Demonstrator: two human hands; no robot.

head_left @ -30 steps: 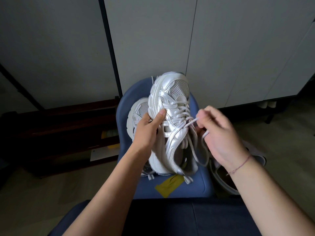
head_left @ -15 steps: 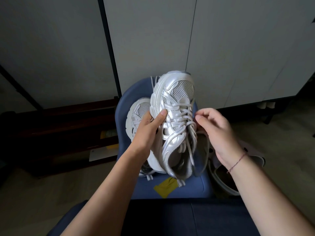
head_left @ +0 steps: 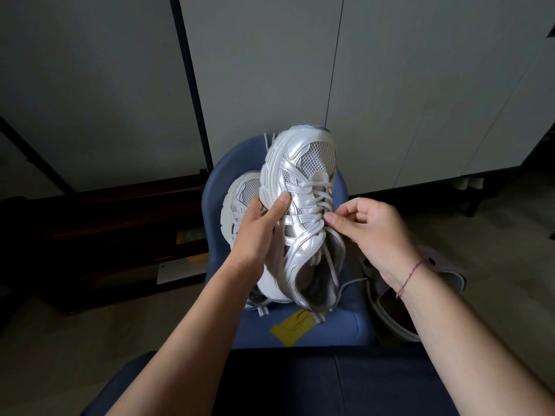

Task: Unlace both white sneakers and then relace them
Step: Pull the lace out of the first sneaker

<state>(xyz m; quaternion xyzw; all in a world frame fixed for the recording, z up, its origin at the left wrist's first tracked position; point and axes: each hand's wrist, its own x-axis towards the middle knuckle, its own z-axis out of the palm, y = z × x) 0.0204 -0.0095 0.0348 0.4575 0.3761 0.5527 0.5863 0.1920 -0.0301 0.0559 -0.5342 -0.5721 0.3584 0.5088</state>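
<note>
Head: right hand back at laces

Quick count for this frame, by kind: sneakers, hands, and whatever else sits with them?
White sneakers: 2, held sneaker and second sneaker behind it
Hands: 2, left hand gripping the held one, right hand pinching its laces
Blue seat: 1
Yellow scrap: 1
Total: 6
</note>
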